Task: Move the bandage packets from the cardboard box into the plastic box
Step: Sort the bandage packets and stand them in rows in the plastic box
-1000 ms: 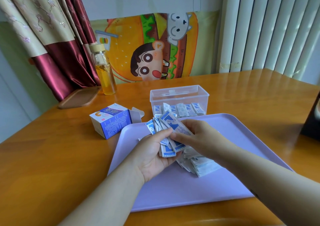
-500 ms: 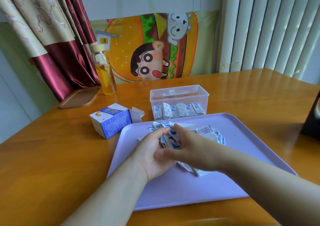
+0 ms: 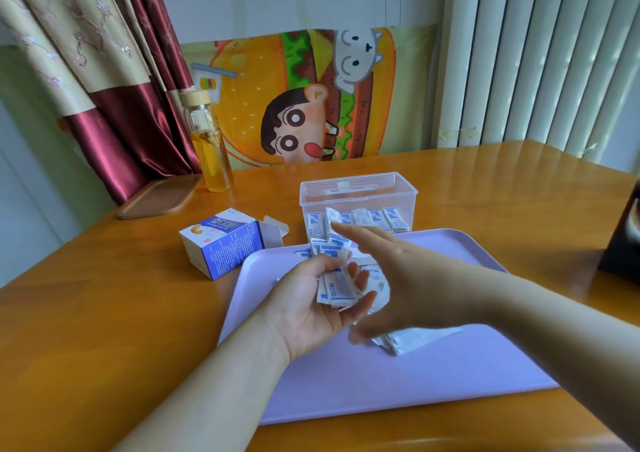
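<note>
Several bandage packets (image 3: 337, 289) sit in your left hand (image 3: 306, 316), which lies palm up over the lavender tray (image 3: 381, 392) with the thumb and fingers curled round the bunch. More loose packets (image 3: 419, 339) lie on the tray just below and to the right of that hand, partly hidden under your right hand (image 3: 398, 278). Your right hand hovers above that pile with its fingers stretched out and spread, the index finger pointing toward the plastic box (image 3: 358, 192). It is blurred, but nothing shows in its grasp. Your left forearm reaches in from the lower left and your right from the lower right, both over the tray. The plastic box stands open-topped just beyond the tray's far edge, and a row of packets (image 3: 360, 217) stands upright along its front wall. The cardboard box (image 3: 225, 247) lies on its side on the table (image 3: 86, 313), just beside the tray's far left corner, its end flap open, apart from both hands.
</note>
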Tool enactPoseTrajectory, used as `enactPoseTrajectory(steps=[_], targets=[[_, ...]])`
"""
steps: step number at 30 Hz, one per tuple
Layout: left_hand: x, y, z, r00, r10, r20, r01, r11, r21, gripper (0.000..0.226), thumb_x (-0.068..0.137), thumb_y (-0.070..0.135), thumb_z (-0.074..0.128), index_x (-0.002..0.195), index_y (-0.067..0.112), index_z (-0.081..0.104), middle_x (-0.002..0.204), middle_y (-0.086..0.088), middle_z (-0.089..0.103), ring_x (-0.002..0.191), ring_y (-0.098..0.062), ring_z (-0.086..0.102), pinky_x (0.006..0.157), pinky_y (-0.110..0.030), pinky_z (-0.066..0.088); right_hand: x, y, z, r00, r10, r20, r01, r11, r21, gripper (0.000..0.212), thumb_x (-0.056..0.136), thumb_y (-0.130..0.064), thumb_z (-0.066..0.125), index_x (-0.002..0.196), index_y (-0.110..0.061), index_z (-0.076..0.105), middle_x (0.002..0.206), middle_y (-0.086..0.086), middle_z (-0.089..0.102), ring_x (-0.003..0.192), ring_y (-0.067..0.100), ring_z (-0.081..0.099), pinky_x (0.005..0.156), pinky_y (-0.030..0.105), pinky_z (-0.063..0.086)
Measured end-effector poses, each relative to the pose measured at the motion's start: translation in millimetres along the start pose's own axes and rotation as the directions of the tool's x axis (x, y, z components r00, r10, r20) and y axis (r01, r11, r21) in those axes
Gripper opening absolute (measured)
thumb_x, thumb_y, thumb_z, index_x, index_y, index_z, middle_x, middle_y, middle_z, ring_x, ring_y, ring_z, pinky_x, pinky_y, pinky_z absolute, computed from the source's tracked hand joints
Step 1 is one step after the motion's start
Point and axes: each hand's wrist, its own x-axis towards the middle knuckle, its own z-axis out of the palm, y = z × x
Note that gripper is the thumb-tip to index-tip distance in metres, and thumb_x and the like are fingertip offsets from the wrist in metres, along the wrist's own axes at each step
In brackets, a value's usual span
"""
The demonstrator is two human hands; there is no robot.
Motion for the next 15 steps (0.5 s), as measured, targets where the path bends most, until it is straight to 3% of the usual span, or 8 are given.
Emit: enactPoseTrajectory(steps=[3,6,8,10,12,15], targets=[[-1.9,-5.3,6.6,0.997,-0.011,0.073,-0.002,0.983,0.183,0.012,0.088,0.005,0.049,0.095,0.008,0.059,0.077,-0.01,0.057,0.07,-0.02,0.062,0.064,-0.034,0.053,2.5,3.0,9.7,0.998,-0.001,0.06,0.006,0.997,-0.077,0.134,0.057,-0.05,0.084,0.134,-0.057,-0.026,0.154,-0.021,-0.009,0.127,0.013,0.044,0.097,0.022,0.039],[-3.6,-8.0,8.9,0.992,0.019,0.123,-0.053,0.959,0.279,0.019,0.088,0.0,0.049,0.095,0.01,0.064,0.077,-0.01,0.061,0.07,-0.02,0.063,0.061,-0.032,0.051,4.8,7.8,12.7,0.998,-0.058,-0.007,0.057,0.996,-0.063,0.135,0.058,-0.046,0.085,0.135,-0.056,-0.026,0.147,-0.02,0.007,0.111,0.015,0.053,0.091,0.025,0.047],[-6.1,-7.5,8.1,0.992,0.005,0.129,-0.047,0.945,0.323,0.021,0.088,0.001,0.052,0.1,0.011,0.064,0.077,-0.007,0.063,0.07,-0.017,0.063,0.059,-0.03,0.051,4.4,10.0,12.2,0.991,-0.115,-0.061,0.112,0.992,-0.056,0.132,0.06,-0.042,0.085,0.136,-0.055,-0.022,0.13,-0.02,0.019,0.103,0.015,0.053,0.086,0.026,0.049],[-7.2,-6.8,5.8,0.991,-0.016,0.135,-0.032,0.938,0.345,0.022,0.084,0.001,0.057,0.1,0.013,0.066,0.082,-0.007,0.064,0.078,-0.019,0.062,0.062,-0.031,0.052,3.6,9.7,11.3,0.982,-0.166,-0.09,0.161,0.985,-0.064,0.129,0.062,-0.039,0.085,0.135,-0.056,-0.02,0.119,-0.022,0.017,0.1,0.016,0.053,0.08,0.026,0.051],[-9.6,-6.0,6.1,0.983,-0.042,0.18,-0.023,0.938,0.346,0.025,0.075,0.003,0.062,0.097,0.014,0.067,0.088,-0.01,0.062,0.087,-0.023,0.058,0.067,-0.034,0.051,2.9,9.1,10.3,0.972,-0.217,-0.09,0.208,0.973,-0.104,0.125,0.064,-0.035,0.083,0.136,-0.056,-0.017,0.122,-0.023,0.014,0.097,0.017,0.052,0.076,0.025,0.051],[-12.3,-5.8,7.7,0.971,-0.039,0.235,-0.046,0.938,0.344,0.021,0.074,0.002,0.061,0.093,0.01,0.065,0.082,-0.01,0.064,0.078,-0.021,0.061,0.062,-0.032,0.052,0.6,8.2,6.5,0.967,-0.25,-0.053,0.239,0.958,-0.159,0.124,0.063,-0.038,0.084,0.135,-0.058,-0.015,0.143,-0.023,0.0,0.103,0.007,0.043,0.078,0.015,0.045]])
